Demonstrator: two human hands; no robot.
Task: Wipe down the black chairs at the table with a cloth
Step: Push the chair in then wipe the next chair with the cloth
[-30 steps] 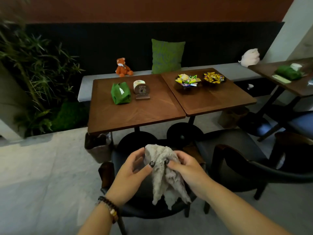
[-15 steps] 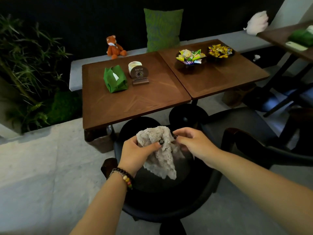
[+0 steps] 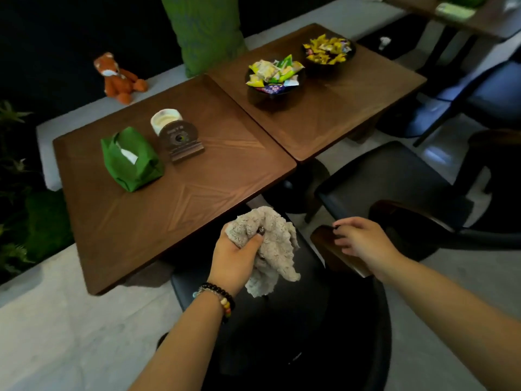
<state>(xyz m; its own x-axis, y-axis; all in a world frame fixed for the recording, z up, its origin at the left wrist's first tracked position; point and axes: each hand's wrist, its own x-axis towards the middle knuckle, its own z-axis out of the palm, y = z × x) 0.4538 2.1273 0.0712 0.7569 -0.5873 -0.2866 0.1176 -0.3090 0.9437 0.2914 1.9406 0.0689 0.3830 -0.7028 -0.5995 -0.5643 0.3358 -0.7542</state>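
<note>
Dim café corner, grey floor, two wooden tables (image 3: 180,210) pushed edge to edge. Your cloth (image 3: 272,249) is bunched in your left hand (image 3: 235,256), fingers and thumb curled round its top, the loose tail hanging just above the seat of the near black chair (image 3: 282,320). Your right hand (image 3: 363,241) holds nothing — fingers loosely bent, hovering at the brown wooden armrest (image 3: 335,252); whether a fingertip touches it, I cannot say from this angle.

Step in hand, as I judge it: get the cloth onto the seat. Fold the wad flat under your palm first; a dangling tail wipes little. Steady the chair by the armrest, then stroke from the table side back toward you, overlapping passes. The seat is very dark here, so go by feel as well as by sight.

Second black chair (image 3: 389,179) stands to your right, just beside the first, its curved back close to your right wrist — mind it when you step across.

On the tables: green tissue pouch (image 3: 131,159), round wooden stand (image 3: 180,141) with a pale cup (image 3: 165,121) behind it, two bowls of wrapped sweets (image 3: 275,77). Table edge overhangs the front of the near seat, so pull the chair out if you need that strip. Fox toy (image 3: 118,79) and green cushion (image 3: 207,31) sit on the bench behind, well apart.
</note>
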